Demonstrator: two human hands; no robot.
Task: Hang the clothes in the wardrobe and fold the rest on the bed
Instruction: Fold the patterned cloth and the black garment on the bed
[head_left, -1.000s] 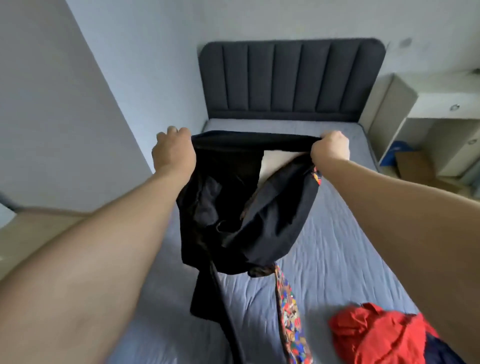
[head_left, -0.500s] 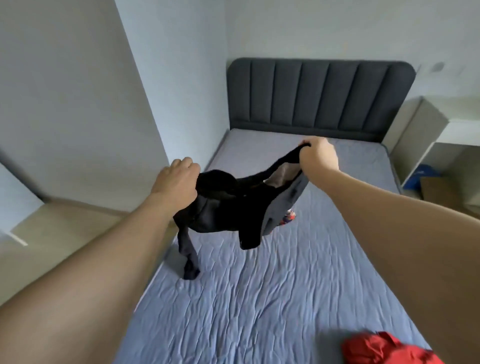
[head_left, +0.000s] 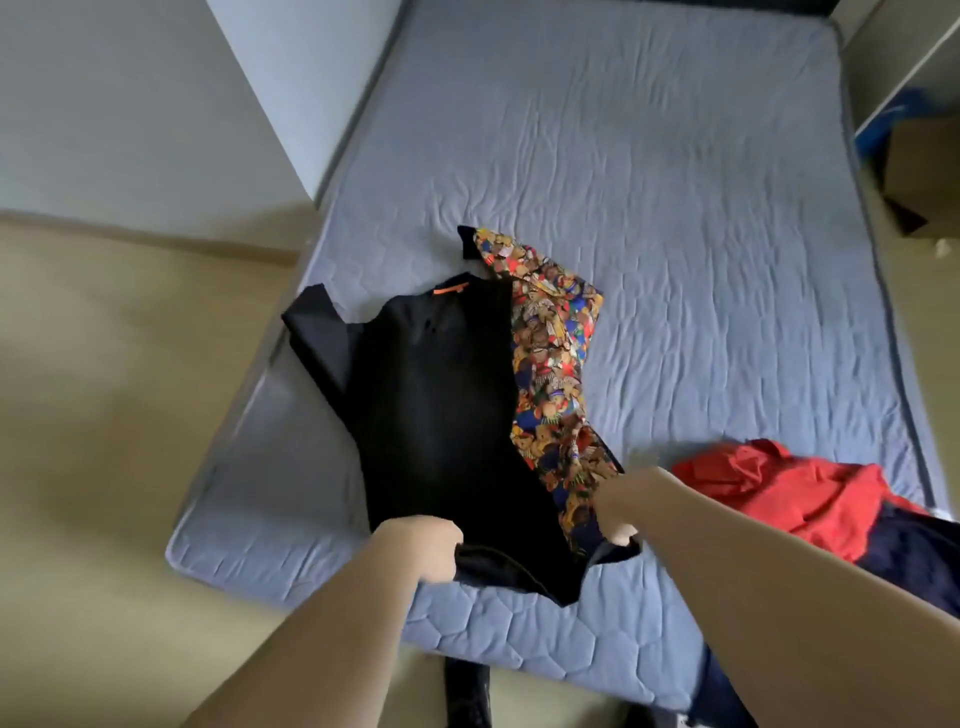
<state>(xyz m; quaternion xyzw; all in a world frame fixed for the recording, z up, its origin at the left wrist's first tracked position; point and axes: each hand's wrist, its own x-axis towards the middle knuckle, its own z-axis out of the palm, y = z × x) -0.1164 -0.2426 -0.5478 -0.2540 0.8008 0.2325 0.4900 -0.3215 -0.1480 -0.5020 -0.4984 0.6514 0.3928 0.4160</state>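
Black garment (head_left: 441, 415) lies spread near the bed (head_left: 675, 208) foot's left corner for folding, hem gripped by left hand (head_left: 421, 551) and right hand (head_left: 618, 509).

The mattress (head_left: 649, 218) wears a blue-grey quilted cloth, matt and puckered along its stitching; the black garment (head_left: 441, 415) is a matt, smooth cloth with a printed, many-coloured lining (head_left: 550, 364); the red cloth (head_left: 795, 488) near the right edge lies crumpled and soft; the floor (head_left: 114, 415) looks smooth, faintly glossy.

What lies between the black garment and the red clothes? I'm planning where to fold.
Head view: the black garment's colourful printed lining, the right hand, then bare mattress before the red clothes.
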